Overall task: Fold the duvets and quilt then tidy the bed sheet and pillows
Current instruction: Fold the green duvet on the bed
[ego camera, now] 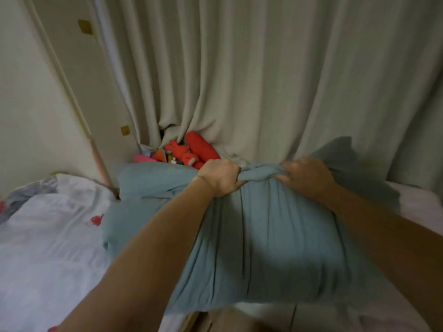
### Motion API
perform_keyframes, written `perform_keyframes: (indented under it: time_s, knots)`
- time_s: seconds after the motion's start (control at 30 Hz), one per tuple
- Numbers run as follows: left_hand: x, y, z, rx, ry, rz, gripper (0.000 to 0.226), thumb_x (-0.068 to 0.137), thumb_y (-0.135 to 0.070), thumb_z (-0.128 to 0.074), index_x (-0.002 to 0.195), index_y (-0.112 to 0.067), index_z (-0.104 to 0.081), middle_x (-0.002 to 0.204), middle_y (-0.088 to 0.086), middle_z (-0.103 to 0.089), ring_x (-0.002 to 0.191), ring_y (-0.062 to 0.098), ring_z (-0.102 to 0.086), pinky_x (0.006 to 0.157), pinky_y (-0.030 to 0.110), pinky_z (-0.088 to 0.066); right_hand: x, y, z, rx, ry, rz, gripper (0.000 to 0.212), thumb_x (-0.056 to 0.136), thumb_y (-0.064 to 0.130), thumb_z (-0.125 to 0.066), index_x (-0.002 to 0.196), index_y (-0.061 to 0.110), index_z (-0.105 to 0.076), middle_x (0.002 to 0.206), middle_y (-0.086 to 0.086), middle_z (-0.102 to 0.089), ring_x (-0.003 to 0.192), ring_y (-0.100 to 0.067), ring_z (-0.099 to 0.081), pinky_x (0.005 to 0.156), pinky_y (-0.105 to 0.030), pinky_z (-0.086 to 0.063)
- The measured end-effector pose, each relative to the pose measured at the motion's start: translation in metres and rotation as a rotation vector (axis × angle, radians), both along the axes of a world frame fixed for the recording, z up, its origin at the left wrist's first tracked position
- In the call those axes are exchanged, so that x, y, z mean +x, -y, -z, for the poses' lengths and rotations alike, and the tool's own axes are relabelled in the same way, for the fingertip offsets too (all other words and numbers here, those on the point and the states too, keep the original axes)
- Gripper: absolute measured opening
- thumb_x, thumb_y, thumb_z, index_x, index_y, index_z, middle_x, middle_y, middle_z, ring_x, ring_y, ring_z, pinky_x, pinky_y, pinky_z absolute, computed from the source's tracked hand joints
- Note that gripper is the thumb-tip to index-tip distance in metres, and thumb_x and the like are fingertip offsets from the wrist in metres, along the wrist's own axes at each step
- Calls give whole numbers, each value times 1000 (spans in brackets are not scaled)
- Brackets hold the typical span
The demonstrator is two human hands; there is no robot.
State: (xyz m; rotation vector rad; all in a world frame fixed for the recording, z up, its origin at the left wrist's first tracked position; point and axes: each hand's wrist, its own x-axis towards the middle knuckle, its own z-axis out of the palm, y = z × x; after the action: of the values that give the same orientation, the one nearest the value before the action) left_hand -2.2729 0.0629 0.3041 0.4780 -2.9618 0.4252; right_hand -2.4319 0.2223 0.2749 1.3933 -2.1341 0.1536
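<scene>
Pillow: a plump blue-grey pillow [263, 248] in a soft, thin cotton-like case, held up over the bed in the middle of the view; long creases run down from its top edge, where the cloth is bunched into a twisted ridge.
Left hand: the left hand [219, 178] has its fingers curled tight round the gathered cloth at the top edge, knuckles up.
Right hand: the right hand [305, 176] grips the same ridge just beside the left, fingers dug into the fabric; a loose flap of the case sticks up behind it.
Second pillow: another pillow [153, 188] of the same blue-grey lies behind and to the left, partly hidden by the left forearm.
Duvet: a white duvet [48, 236], smooth and lightly rumpled, with small red and grey prints, lies on the left.
Sheet: a pale sheet [417, 200] shows at the right edge.
Curtain: a heavy grey-green curtain [263, 80] hangs in deep folds across the back.
Toys: red plush toys [191, 152] are wedged at the curtain's foot, behind the pillows.
Pole: a thin pale pole [72, 99] slants down the wall on the left.
</scene>
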Motion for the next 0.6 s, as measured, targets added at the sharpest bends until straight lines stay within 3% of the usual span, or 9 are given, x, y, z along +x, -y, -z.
perform_keyframes:
  time_s: [0.17, 0.27, 0.43, 0.53, 0.6]
  knots:
    - [-105, 52, -26, -87, 29, 196, 51, 98, -55, -34, 116, -15, -60, 119, 14, -63, 107, 32, -60, 81, 34, -44, -58, 19, -21, 31, 119, 287, 47, 96, 56, -37, 92, 16, -62, 95, -13, -67, 89, -29, -62, 69, -33, -38]
    - [-151, 88, -38, -12, 72, 270, 54, 98, -56, -33, 118, -14, -61, 123, 15, -61, 110, 31, -59, 85, 34, -44, -81, 48, -29, -67, 239, 357, 46, 95, 56, -39, 83, 17, -59, 94, -13, -67, 88, -29, -62, 71, -34, -40]
    - [-207, 127, -48, -15, 110, 408, 62, 95, -63, -28, 106, -13, -63, 110, 13, -65, 96, 28, -61, 78, 32, -40, -108, 84, -24, -221, 496, 464, 52, 93, 60, -39, 88, 18, -69, 93, -12, -69, 90, -29, -62, 79, -41, -48]
    - [-244, 131, -48, -74, 150, 523, 60, 95, -63, -30, 94, -11, -61, 106, 10, -66, 84, 22, -56, 71, 30, -36, -123, 93, 0, -381, 694, 553, 51, 92, 57, -45, 65, 17, -62, 76, -12, -66, 81, -31, -63, 72, -39, -49]
    - [-272, 125, -38, -158, 195, 595, 66, 95, -64, -28, 100, -9, -64, 108, 11, -66, 89, 24, -59, 72, 31, -38, -135, 98, 31, -506, 821, 639, 54, 89, 57, -51, 51, 19, -49, 67, -14, -61, 78, -34, -63, 71, -40, -50]
